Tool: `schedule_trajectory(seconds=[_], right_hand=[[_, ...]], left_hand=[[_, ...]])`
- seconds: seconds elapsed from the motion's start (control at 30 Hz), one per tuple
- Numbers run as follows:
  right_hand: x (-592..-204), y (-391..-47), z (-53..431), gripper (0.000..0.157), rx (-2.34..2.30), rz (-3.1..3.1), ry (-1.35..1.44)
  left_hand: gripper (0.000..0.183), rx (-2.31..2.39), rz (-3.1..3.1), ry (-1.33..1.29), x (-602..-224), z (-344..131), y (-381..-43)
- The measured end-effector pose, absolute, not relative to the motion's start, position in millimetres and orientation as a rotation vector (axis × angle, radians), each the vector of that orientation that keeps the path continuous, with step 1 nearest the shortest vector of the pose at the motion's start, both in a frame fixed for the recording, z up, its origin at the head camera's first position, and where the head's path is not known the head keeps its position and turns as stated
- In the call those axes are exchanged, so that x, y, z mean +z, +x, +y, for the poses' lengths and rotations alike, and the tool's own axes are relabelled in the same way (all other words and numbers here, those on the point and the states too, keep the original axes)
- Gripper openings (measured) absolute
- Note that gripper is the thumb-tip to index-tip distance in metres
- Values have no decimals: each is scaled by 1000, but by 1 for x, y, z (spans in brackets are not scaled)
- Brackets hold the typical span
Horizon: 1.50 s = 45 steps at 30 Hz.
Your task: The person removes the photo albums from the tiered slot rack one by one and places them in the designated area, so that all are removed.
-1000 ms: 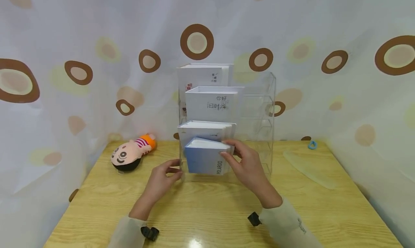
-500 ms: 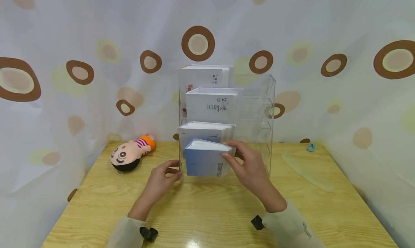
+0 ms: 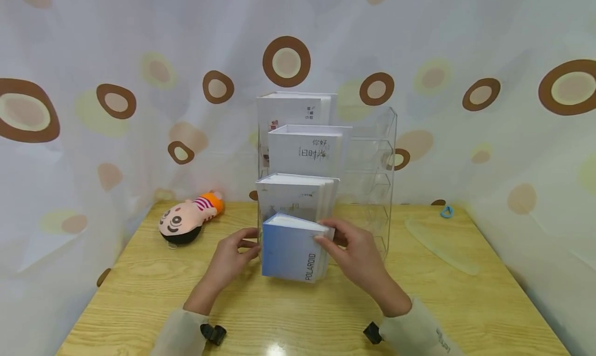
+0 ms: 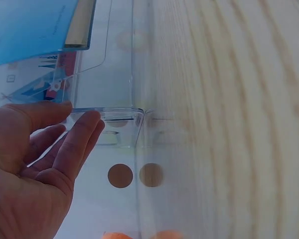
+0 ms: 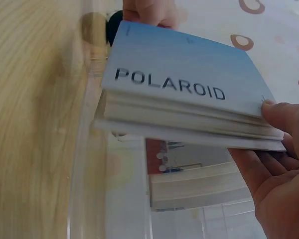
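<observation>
My right hand [image 3: 360, 250] pinches the upper right corner of a blue-and-white photo album [image 3: 291, 250] marked POLAROID, thumb in front and fingers behind. In the right wrist view the album [image 5: 179, 69] is tilted, its page edges slightly fanned. It hangs in front of the lowest part of a clear acrylic rack [image 3: 372, 190]. My left hand [image 3: 233, 257] grips the rack's lower left side edge; in the left wrist view its thumb and fingers lie on either side of the clear edge [image 4: 107, 112].
Three pale albums stand in the rack's tiers: a top one [image 3: 291, 107], a middle one [image 3: 302, 149] and a lower one [image 3: 288, 193]. A plush doll [image 3: 191, 219] lies at left. A small blue ring-like item [image 3: 447, 211] and a pale curved sheet [image 3: 440, 247] lie at right.
The blue-and-white album has come forward and down from the rack's front in my right hand, baring more of the album behind. My left hand stays at the rack's edge.
</observation>
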State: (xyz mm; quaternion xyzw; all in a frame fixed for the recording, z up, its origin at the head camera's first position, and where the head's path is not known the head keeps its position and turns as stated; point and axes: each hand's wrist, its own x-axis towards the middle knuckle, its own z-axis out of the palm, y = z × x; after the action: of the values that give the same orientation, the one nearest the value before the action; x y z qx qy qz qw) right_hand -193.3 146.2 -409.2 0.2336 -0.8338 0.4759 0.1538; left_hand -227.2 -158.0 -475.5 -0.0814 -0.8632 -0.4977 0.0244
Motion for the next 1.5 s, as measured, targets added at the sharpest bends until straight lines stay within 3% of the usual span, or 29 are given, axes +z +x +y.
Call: schedule_trajectory(seconds=[1.0,1.5], right_hand=[[-443,-183,136,28,1680,-2607,591],[-448,-187,133,26,1549,-2730,631]], left_hand=[[47,-1484,-2741,-208,-476,-155,-225],[44,-1478,-2733,-247,-474,-159,-227]])
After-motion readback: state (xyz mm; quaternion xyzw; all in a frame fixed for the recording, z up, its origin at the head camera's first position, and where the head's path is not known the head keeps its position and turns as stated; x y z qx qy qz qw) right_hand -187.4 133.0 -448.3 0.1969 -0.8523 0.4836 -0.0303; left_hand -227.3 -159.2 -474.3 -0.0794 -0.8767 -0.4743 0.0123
